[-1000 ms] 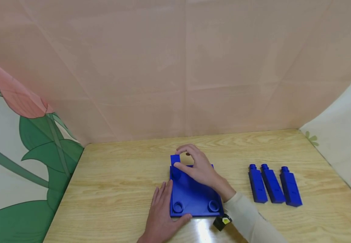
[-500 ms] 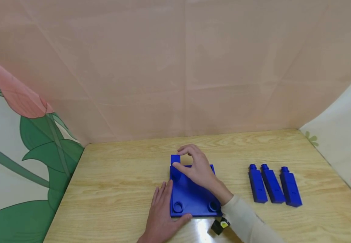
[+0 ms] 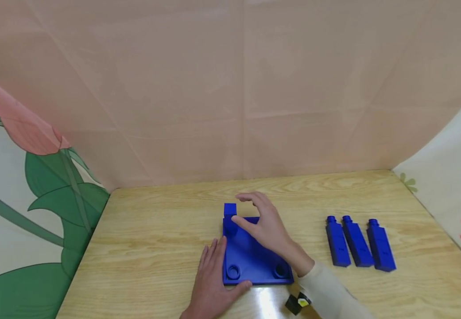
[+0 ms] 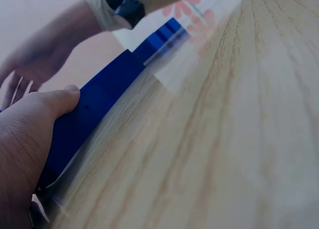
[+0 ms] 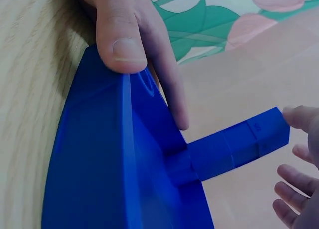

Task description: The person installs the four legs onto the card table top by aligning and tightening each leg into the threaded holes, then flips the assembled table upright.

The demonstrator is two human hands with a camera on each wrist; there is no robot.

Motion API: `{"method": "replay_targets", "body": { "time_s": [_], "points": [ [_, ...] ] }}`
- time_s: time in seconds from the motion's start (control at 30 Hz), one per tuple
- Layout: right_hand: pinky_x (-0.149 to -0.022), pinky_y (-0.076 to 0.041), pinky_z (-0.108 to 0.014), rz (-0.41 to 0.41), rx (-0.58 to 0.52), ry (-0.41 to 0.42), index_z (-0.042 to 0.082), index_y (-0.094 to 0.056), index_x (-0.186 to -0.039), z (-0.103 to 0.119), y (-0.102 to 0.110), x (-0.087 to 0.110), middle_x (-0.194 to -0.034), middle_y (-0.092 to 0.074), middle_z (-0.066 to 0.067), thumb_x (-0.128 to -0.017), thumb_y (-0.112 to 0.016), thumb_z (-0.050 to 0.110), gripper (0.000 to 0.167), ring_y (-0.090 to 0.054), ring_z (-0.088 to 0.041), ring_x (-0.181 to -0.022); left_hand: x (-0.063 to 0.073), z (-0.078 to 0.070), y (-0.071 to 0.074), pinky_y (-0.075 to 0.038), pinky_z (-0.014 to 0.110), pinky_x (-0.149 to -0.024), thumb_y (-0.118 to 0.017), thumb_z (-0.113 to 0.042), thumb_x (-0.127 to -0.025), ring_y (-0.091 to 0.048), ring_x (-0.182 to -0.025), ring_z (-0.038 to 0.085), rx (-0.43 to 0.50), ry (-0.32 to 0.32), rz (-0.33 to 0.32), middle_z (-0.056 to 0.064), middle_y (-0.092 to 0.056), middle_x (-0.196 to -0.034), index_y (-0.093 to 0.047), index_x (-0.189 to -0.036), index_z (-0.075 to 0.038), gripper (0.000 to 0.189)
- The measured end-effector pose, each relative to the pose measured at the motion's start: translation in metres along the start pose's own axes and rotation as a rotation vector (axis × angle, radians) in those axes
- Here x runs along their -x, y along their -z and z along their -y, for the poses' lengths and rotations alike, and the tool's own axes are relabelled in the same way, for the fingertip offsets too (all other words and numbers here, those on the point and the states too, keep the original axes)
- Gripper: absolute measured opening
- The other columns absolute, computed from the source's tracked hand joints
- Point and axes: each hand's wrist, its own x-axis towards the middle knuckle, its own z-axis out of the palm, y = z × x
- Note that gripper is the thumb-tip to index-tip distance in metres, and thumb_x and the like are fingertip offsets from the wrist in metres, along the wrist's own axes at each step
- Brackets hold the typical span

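Note:
A blue square tray-like base (image 3: 254, 254) with round sockets in its corners lies on the wooden table. One blue square leg (image 3: 230, 209) stands upright at its far left corner. My left hand (image 3: 213, 279) rests against the base's near left corner, straight fingers along the left side and thumb on the front edge. The left wrist view shows that thumb (image 4: 65, 100) on the base's wall. Beside the leg, my right hand (image 3: 268, 226) has thumb and fingers spread apart. In the right wrist view a fingertip (image 5: 294, 118) is close to the leg's top end; contact is unclear.
Three more blue legs (image 3: 359, 243) with round necked ends lie side by side on the table (image 3: 154, 239) to the right. Behind the table hangs a plain pinkish cloth (image 3: 214, 97). Flower-patterned cloths cover both sides. A dark band with a yellow mark (image 3: 299, 302) is at my right wrist.
My right hand's fingers have spread away from the leg's top, and the hand has shifted slightly right. The leg stays standing. My left hand and the base have not moved.

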Motion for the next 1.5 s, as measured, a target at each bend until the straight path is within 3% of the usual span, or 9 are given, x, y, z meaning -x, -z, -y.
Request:
{"method": "replay_targets", "body": {
  "time_s": [0.2, 0.5, 0.8, 1.1, 1.33, 1.5],
  "points": [
    [-0.108, -0.056, -0.052, -0.026, 0.024, 0.003, 0.01, -0.071, -0.141, -0.002, 0.018, 0.012, -0.134, -0.074, -0.004, -0.093, -0.092, 0.017, 0.053, -0.067, -0.026, -0.127, 0.0, 0.001, 0.0, -0.012, 0.047, -0.138, -0.076, -0.08, -0.088, -0.026, -0.169, 0.034, -0.012, 0.0, -0.005, 0.007, -0.036, -0.18, -0.028, -0.177, -0.012, 0.122],
    [-0.109, -0.046, -0.02, -0.11, 0.058, 0.096, 0.012, -0.073, -0.138, -0.009, 0.054, 0.043, -0.126, -0.076, -0.005, -0.086, -0.092, 0.002, 0.056, -0.066, -0.022, -0.12, 0.001, 0.001, -0.002, -0.011, 0.047, -0.137, -0.076, -0.08, -0.087, -0.027, -0.168, 0.035, -0.013, -0.008, -0.007, 0.008, -0.037, -0.18, -0.029, -0.177, -0.011, 0.122],
    [-0.112, -0.043, -0.013, -0.276, 0.086, 0.097, 0.003, -0.073, -0.138, -0.019, 0.09, 0.086, -0.117, -0.078, -0.009, -0.072, -0.092, -0.013, 0.07, -0.063, -0.001, -0.122, 0.002, 0.001, -0.001, -0.008, 0.046, -0.136, -0.075, -0.082, -0.088, -0.027, -0.168, 0.035, -0.03, -0.006, -0.006, 0.01, -0.036, -0.18, -0.027, -0.177, -0.011, 0.124],
    [-0.115, -0.042, -0.011, -0.36, 0.09, -0.033, -0.004, -0.071, -0.139, -0.028, 0.118, 0.127, -0.119, -0.074, 0.011, -0.073, -0.085, -0.027, 0.071, -0.063, 0.004, -0.124, 0.001, 0.002, -0.001, -0.007, 0.046, -0.137, -0.073, -0.082, -0.088, -0.025, -0.169, 0.035, -0.033, -0.003, 0.004, 0.009, -0.034, -0.181, -0.025, -0.178, -0.012, 0.124],
    [-0.109, -0.042, -0.01, -0.42, 0.098, -0.1, -0.007, -0.07, -0.139, -0.034, 0.127, 0.145, -0.118, -0.073, 0.017, -0.074, -0.084, -0.027, 0.069, -0.064, 0.004, -0.121, 0.0, 0.002, -0.001, -0.002, 0.039, -0.136, -0.076, -0.08, -0.088, -0.025, -0.169, 0.036, -0.014, -0.002, 0.006, 0.01, -0.034, -0.181, -0.025, -0.178, -0.012, 0.124],
    [-0.11, -0.042, -0.009, -0.45, 0.11, -0.178, -0.007, -0.069, -0.139, -0.035, 0.127, 0.153, -0.116, -0.073, 0.021, -0.076, -0.083, -0.029, 0.069, -0.064, 0.005, -0.118, 0.0, 0.001, -0.001, -0.006, 0.043, -0.137, -0.075, -0.08, -0.089, -0.026, -0.169, 0.035, -0.021, -0.002, 0.009, 0.009, -0.034, -0.181, -0.025, -0.178, -0.012, 0.123]
  ]
}}
